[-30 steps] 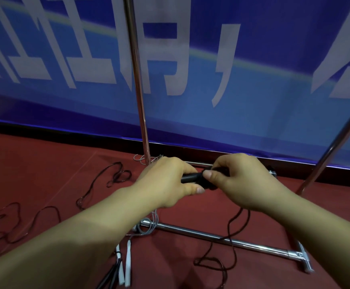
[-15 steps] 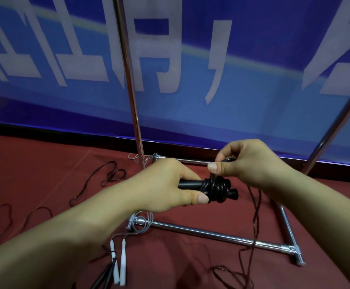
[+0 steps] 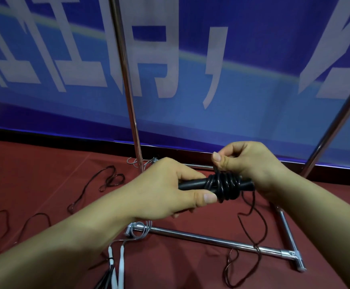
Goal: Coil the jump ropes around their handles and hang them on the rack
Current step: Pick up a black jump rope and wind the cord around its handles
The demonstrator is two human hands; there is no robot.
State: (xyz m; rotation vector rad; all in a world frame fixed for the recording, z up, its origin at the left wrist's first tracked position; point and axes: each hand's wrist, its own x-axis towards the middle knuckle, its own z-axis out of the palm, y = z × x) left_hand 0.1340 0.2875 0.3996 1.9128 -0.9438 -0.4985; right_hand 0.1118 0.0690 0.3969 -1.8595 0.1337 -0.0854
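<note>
My left hand (image 3: 165, 190) grips the black jump rope handles (image 3: 193, 184), held level in front of me. Several turns of black rope (image 3: 224, 185) are coiled round the handles' right half. Just above the coil, my right hand (image 3: 251, 163) pinches the rope between thumb and fingers. The loose rest of the black rope (image 3: 255, 224) hangs down to the floor and crosses the rack's base bar. The chrome rack (image 3: 126, 84) stands right behind my hands, its left upright rising out of view.
Another dark rope (image 3: 107, 180) lies loose on the red carpet at left. A grey rope with white handles (image 3: 115, 265) lies by the rack's near left foot. The rack's base bars (image 3: 211, 240) and its right upright (image 3: 336, 124) frame the floor below my hands. A blue banner covers the wall.
The coil on the handles has grown by a turn or so. My right hand has come up over the coil with the rope; the left hand kept its grip.
</note>
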